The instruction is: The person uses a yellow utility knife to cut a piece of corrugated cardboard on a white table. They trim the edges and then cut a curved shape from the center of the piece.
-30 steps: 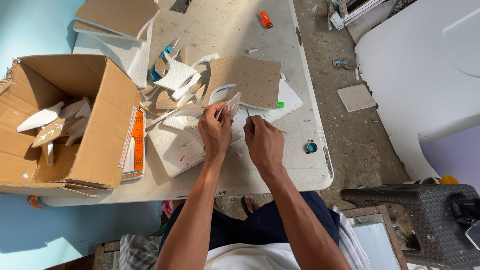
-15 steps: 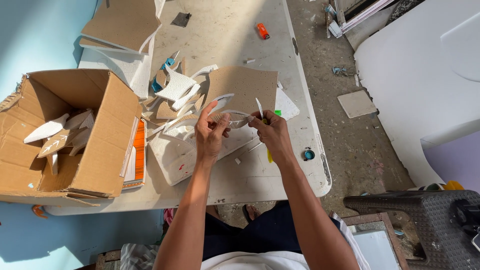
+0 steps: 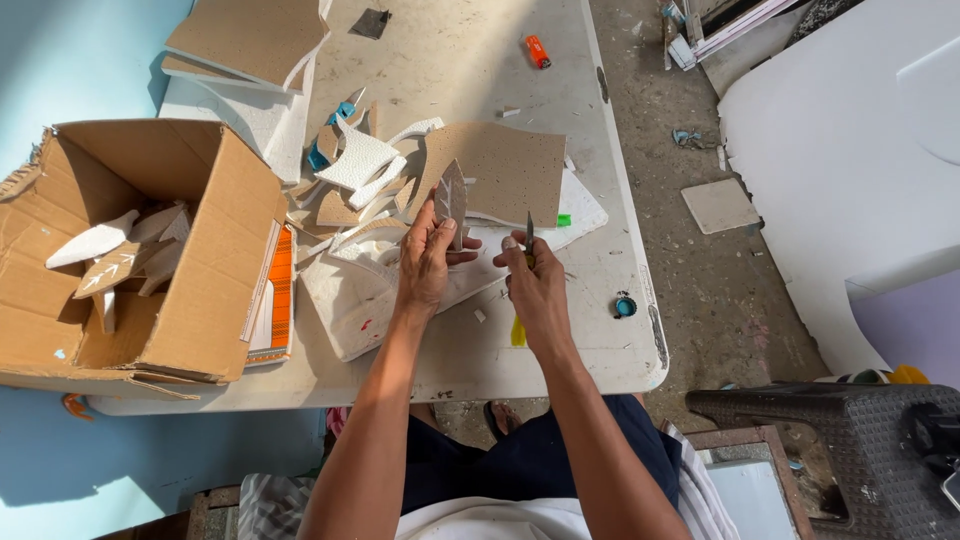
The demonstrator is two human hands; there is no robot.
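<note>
Left hand (image 3: 428,262): closed around a narrow pointed cut piece (image 3: 450,198) of grey-brown sheet, held upright above the white table (image 3: 600,330), just over the heap of white and tan offcuts (image 3: 360,190). Right hand (image 3: 536,285): gripped tight on a small knife (image 3: 529,232), blade up, yellow handle end below the palm, just beside the piece. Open cardboard box (image 3: 210,230) with cut shapes stands to the left.

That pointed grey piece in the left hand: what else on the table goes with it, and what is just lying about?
In use:
- pointed grey cut-out piece, held in left hand
- yellow-handled knife, in right hand
- white and tan offcuts
- brown cardboard box holding similar pieces

Lying about:
- orange lighter
- small teal cap
- dark square scrap
</note>
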